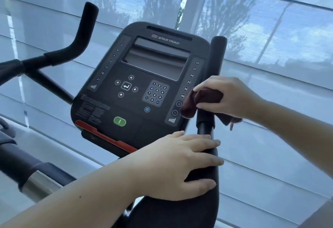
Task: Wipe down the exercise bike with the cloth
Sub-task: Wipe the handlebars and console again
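One cloth (209, 97) in right grip (234, 94), against handlebar (218, 52).

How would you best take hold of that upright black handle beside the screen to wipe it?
Wrap the cloth around the straight round shaft of the handle from the right, open side, as the right hand does; the console crowds its left. The left hand rests on the bend below.

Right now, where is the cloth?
Head view, right of centre: the cloth is held against the right handlebar by the right hand, beside the console, above the left hand.
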### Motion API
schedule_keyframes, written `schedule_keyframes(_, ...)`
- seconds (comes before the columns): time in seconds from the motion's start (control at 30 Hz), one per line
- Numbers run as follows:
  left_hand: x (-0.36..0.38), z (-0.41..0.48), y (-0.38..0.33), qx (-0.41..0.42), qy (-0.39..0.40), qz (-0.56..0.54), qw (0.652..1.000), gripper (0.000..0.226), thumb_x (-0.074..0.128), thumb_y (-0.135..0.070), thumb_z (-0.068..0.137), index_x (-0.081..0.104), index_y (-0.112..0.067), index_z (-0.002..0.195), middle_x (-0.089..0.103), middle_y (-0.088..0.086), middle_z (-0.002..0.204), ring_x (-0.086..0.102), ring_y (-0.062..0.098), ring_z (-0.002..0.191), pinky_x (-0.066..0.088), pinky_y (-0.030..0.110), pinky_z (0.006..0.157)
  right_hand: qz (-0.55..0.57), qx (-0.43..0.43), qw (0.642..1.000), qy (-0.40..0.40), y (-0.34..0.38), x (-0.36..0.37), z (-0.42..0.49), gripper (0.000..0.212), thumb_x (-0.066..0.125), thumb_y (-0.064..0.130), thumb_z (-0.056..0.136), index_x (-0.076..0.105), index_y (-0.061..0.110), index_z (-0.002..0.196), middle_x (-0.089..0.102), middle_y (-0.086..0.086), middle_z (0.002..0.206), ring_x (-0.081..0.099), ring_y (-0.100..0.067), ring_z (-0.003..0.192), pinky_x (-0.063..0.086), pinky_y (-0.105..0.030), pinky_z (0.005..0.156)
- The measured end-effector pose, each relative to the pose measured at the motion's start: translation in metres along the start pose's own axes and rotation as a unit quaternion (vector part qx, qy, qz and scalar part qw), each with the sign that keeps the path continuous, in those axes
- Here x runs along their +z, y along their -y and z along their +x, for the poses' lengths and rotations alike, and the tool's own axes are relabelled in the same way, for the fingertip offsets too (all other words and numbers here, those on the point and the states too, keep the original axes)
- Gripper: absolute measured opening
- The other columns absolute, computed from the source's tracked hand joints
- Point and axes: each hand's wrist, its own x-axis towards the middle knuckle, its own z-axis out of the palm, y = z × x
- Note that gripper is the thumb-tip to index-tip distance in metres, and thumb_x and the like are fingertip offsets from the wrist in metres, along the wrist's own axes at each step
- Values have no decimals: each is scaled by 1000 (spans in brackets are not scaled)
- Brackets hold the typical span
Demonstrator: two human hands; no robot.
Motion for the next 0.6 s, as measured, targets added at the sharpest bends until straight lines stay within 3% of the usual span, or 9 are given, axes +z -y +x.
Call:
schedule_keyframes(0.07,1,1,1,0,-5,-4,1000,45,47,-46,91,42,-37,134,21,-16,151,7,-2,136,5,28,110,-110,-39,993,33,1,-6,17,28,67,32,78,65,22,105,64,1,101,57,-23,91,50,-40,76)
schedule_keyframes(0.13,2,0,3,3,-11,-7,1000,44,48,-46,90,43,-37,133,22,-16,151,10,-1,136,6,26,109,-276,-59,958,52,4,2,38,30,56,37,85,59,23,112,59,0,112,50,-26,99,49,-39,76)
schedule_keyframes(0.2,2,1,3,4,-6,-5,1000,45,46,-47,89,43,-37,133,22,-16,150,11,0,136,5,25,108,-318,-22,946,63,7,11,45,32,54,40,86,57,23,113,57,-1,111,47,-27,99,47,-36,75)
schedule_keyframes(0.3,1,1,2,0,-4,19,1000,46,43,-49,88,44,-37,132,24,-17,150,14,0,136,9,30,110,-148,11,988,43,11,15,29,27,65,38,74,63,26,97,64,4,92,56,-20,87,42,-29,70)
schedule_keyframes(0.4,-3,-1,-4,2,-21,60,998,42,49,-45,86,57,-28,124,43,-6,141,37,11,129,27,37,107,33,34,999,-7,10,13,2,25,69,38,68,65,29,90,68,11,85,59,-7,80,43,-20,72)
schedule_keyframes(0.47,-6,-1,-13,-7,-31,96,995,39,51,-42,84,63,-24,117,52,-2,135,47,15,123,33,36,102,99,65,987,-113,2,20,-13,26,71,33,70,65,28,94,67,9,92,59,-6,85,44,-19,79)
schedule_keyframes(0.6,0,-4,-36,-69,-73,111,989,38,54,-29,81,64,-18,115,52,0,134,47,19,124,39,38,100,106,128,931,-324,-12,45,-18,28,72,19,76,66,12,102,63,-3,103,58,-25,97,45,-35,89)
